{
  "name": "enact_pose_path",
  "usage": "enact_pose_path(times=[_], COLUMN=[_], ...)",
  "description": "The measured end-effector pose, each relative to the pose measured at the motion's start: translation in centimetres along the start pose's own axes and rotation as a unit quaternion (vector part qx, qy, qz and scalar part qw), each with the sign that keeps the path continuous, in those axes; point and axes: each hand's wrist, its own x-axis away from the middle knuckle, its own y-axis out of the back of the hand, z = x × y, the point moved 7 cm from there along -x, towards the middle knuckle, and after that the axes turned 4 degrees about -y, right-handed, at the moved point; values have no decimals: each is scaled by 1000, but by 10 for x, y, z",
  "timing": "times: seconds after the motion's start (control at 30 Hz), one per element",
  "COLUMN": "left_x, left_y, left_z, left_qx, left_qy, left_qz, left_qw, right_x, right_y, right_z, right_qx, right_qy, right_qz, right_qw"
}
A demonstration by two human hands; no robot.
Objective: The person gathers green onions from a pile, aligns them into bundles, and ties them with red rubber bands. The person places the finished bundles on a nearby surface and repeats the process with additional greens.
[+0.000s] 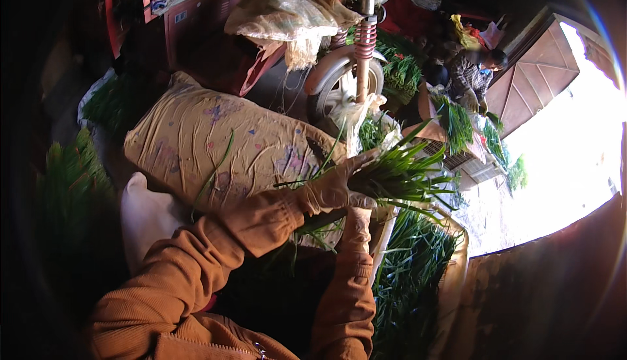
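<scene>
My left hand (pixel 333 183), in a thin pale glove, reaches across from the left and grips a bunch of long green leaves (pixel 401 174), probably chives. The leaf tips fan out to the right. My right hand (pixel 358 217), also gloved, comes up from below, close under the left hand and the bunch; its fingers are mostly hidden. A few loose leaves stick out to the left over a patterned cloth-covered bundle (pixel 235 139). Below and right of the hands, a large heap of green leaves (pixel 414 262) lies beside a pale edge.
A vehicle's front wheel (pixel 343 88) with a red spring stands ahead, near a plastic sheet (pixel 294 12). More green bundles lie at the left (pixel 73 179) and beyond the wheel (pixel 399 66). At the upper right a person (pixel 472 76) handles green bundles (pixel 453 122) beside a bright opening.
</scene>
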Motion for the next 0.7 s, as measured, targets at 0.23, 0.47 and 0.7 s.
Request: enact_pose_path(times=[0.23, 0.47, 0.7], left_x=[41, 108, 64], left_y=[94, 123, 106], left_z=[-42, 52, 104], left_qx=[-67, -323, 71], left_qy=[13, 88, 210], left_qz=[-111, 158, 156], left_qw=[992, 929, 963], right_x=[14, 21, 23], right_y=[22, -23, -60], right_z=[-5, 14, 3], right_qx=[-108, -31, -46], right_qy=[-16, -4, -5], right_qz=[-71, 26, 117], right_qw=[992, 999, 992])
